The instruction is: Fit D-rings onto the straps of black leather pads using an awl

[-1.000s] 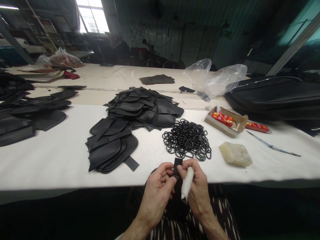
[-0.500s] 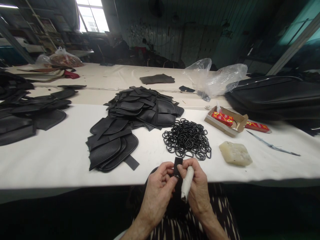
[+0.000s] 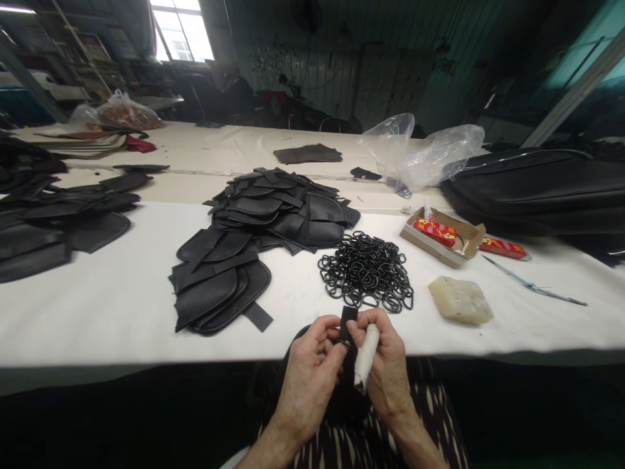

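Just over the table's front edge, my left hand (image 3: 312,368) pinches the side of a short black strap (image 3: 349,320). Its fingers are curled and the thumb presses near the strap's lower end, where a small shiny bit shows. My right hand (image 3: 385,365) closes on the same strap from the other side, thumb against it. A pale, wrapped tube (image 3: 366,357) is also held in that hand, slanting down toward my lap. What hangs under the strap is dark and hard to make out. A heap of black D-rings (image 3: 366,270) lies right beyond my fingers.
Black padded pieces with straps (image 3: 219,286) are piled left of the rings, with more black pieces (image 3: 73,221) farther left. To the right are a cardboard box (image 3: 444,238) with red packets, a yellowish block (image 3: 461,299), thin pointed scissors (image 3: 532,281) and a large black bag (image 3: 532,189).
The view has shifted very slightly. Both hands keep the same grip on the strap, and nothing on the table has visibly moved.
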Demonstrator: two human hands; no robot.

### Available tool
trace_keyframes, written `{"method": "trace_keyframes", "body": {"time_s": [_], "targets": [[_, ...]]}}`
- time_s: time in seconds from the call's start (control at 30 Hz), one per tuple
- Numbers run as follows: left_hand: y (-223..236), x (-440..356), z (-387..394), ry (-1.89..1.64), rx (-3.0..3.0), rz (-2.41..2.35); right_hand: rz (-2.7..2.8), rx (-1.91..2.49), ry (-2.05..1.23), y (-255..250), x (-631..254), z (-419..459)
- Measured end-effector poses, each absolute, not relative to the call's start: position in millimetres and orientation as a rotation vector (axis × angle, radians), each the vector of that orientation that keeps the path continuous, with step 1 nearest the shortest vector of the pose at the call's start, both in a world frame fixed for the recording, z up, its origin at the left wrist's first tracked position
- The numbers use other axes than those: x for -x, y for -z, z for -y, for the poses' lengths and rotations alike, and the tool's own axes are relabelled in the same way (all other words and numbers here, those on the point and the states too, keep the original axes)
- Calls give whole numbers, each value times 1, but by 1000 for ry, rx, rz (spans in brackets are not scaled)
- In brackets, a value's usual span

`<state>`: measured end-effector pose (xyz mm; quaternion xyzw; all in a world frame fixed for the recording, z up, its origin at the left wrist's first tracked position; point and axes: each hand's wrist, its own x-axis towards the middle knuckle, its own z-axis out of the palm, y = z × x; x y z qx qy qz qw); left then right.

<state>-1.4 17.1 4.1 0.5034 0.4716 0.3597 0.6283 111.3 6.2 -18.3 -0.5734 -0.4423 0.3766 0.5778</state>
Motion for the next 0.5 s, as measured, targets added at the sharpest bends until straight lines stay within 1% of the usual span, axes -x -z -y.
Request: {"method": "trace_keyframes", "body": {"time_s": [0.5], "targets": [[-4,1,-15,-836,-1167,-1096,1045,1357,-885,22,-112,-5]]}}
